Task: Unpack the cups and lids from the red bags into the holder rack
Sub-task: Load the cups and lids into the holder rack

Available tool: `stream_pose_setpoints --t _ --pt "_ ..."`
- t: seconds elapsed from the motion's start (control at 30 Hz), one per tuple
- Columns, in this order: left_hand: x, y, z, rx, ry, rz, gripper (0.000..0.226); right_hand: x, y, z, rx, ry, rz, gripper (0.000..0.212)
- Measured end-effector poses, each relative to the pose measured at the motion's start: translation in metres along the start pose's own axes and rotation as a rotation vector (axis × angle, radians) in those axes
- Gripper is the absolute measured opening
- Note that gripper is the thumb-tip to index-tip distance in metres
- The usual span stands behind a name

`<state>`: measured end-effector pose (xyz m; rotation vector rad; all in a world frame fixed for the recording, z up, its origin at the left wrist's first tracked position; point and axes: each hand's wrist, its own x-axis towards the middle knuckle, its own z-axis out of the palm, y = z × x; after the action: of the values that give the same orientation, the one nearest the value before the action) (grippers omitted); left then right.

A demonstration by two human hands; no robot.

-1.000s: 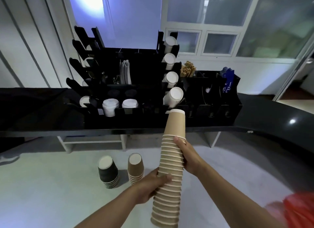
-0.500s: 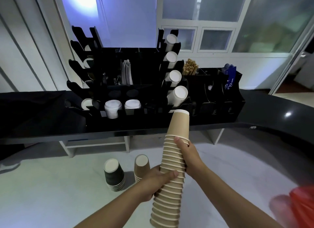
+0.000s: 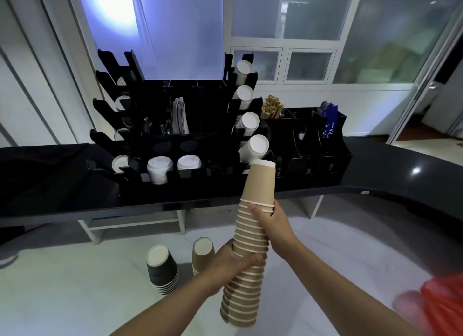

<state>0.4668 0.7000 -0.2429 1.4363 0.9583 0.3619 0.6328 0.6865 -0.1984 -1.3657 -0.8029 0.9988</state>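
Note:
A tall stack of tan paper cups (image 3: 253, 225), nested upside down, tilts toward the black holder rack (image 3: 205, 145). My left hand (image 3: 233, 265) grips the stack low down, and my right hand (image 3: 273, 223) grips it higher up. The stack's top end sits just below the rack's lowest right-hand tube, where white cups (image 3: 254, 148) poke out. Three more white cup stacks fill the tubes above. White lids (image 3: 160, 166) sit in the rack's front slots. A red bag (image 3: 443, 303) lies blurred at the lower right.
The rack stands on a long black counter (image 3: 375, 183). On the white surface below stand a short stack of black cups (image 3: 161, 268) and a short stack of tan cups (image 3: 203, 254). Wooden stirrers (image 3: 271, 109) and a blue packet (image 3: 329, 120) fill the rack's right compartments.
The view has shifted slightly, with the rack and counter now a little closer. Both hands keep their hold on the tan stack, whose top stays just under the lowest right tube.

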Motion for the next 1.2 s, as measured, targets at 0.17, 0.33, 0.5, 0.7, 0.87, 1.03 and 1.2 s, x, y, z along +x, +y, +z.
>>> stream_pose_setpoints --t 0.17,0.33,0.5,0.7,0.87,1.03,1.2 --pt "0.001 -0.014 -0.002 -0.069 -0.227 -0.070 0.071 0.013 -0.024 -0.025 0.128 -0.039 -0.005 0.058" --pt "0.017 -0.033 0.005 -0.028 -0.045 -0.086 0.084 0.029 -0.047 -0.050 0.037 0.019 -0.088 0.065" --pt "0.037 -0.025 0.007 0.192 0.156 0.011 0.080 0.034 -0.052 -0.065 -0.025 0.028 -0.165 0.066" --pt "0.059 -0.024 0.015 0.200 0.263 0.075 0.086 0.034 -0.046 -0.080 -0.115 0.005 -0.179 0.074" --pt "0.066 -0.025 0.017 0.219 0.315 0.031 0.087 0.039 -0.046 -0.087 -0.144 -0.028 -0.179 0.079" --pt "0.063 -0.021 0.016 0.289 0.341 0.033 0.082 0.046 -0.051 -0.080 -0.160 -0.112 -0.188 0.088" --pt "0.051 0.012 0.004 0.209 0.344 0.134 0.078 0.052 -0.068 -0.057 -0.181 -0.198 -0.231 0.089"
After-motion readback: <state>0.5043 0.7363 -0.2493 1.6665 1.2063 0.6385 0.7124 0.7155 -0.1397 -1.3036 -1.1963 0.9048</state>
